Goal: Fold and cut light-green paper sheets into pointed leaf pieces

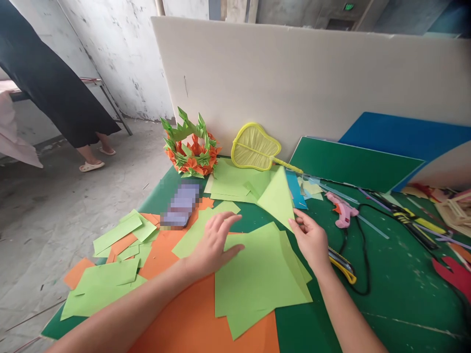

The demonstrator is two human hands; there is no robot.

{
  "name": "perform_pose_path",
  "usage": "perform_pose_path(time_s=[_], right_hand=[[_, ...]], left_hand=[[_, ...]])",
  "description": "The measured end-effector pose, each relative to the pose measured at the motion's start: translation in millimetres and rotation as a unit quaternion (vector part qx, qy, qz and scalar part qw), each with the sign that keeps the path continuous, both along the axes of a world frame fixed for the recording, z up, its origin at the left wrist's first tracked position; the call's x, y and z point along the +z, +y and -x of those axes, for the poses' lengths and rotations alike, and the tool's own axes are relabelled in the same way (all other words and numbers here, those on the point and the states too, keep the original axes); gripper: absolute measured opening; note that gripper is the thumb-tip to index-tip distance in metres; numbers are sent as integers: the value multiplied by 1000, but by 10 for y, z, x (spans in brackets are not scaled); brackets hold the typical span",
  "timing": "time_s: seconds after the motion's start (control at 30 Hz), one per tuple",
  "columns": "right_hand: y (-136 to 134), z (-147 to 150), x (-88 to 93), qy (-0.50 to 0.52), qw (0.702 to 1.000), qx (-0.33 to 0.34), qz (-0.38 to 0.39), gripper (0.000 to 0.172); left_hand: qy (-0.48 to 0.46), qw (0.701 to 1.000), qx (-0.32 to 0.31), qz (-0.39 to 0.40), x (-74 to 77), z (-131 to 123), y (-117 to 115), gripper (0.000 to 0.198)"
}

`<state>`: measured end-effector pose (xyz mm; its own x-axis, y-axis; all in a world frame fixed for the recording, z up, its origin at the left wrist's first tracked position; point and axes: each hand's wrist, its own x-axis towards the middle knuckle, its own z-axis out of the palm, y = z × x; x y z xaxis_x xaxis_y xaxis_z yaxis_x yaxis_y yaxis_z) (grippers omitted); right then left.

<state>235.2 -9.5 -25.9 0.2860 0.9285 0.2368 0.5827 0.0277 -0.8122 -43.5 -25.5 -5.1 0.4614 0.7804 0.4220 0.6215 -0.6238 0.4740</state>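
Between the thumb and fingers of my right hand (pixel 309 236) is the lower corner of a folded light green paper (pixel 277 198), triangular in outline and raised off the table. My left hand (pixel 217 241) hovers with its fingers spread and holds nothing. Just below both hands lie several light green sheets (pixel 261 274), loosely stacked on a large orange sheet (pixel 176 314). More green sheets (pixel 228 181) rest behind the folded piece. To the left are scattered green and orange paper pieces (pixel 117 235) and a phone (pixel 182 203) with a blurred screen.
A folded-paper crown-like piece (pixel 191 147) and a yellow fan (pixel 255 147) stand at the back. On the right lie a pink glue gun (pixel 342 210), a yellow utility knife (pixel 344 267) and pliers (pixel 415 223) on the green table (pixel 397 289). A person (pixel 55 73) stands at far left.
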Motion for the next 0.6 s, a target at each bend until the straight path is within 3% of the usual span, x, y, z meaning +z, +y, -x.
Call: perform_pose_path(time_s=[0.07, 0.17, 0.23, 0.37, 0.47, 0.6], right_hand=[[14, 7, -15, 36, 999, 21, 6, 65], [-23, -9, 37, -25, 999, 28, -21, 66], [-92, -41, 85, -104, 993, 52, -31, 53], [-242, -80, 91, -225, 955, 191, -17, 33], [-275, -59, 26, -268, 939, 213, -18, 33], [-258, -6, -10, -266, 941, 209, -22, 37]], left_hand=[[55, 996, -56, 36, -25, -4, -7, 72], [101, 987, -101, 68, -65, -16, -7, 82], [111, 985, -107, 74, -83, -20, -5, 82], [103, 987, -96, 75, -97, -16, -14, 78], [89, 990, -82, 79, -86, -15, -34, 80], [89, 989, -83, 82, -56, -17, -46, 75]])
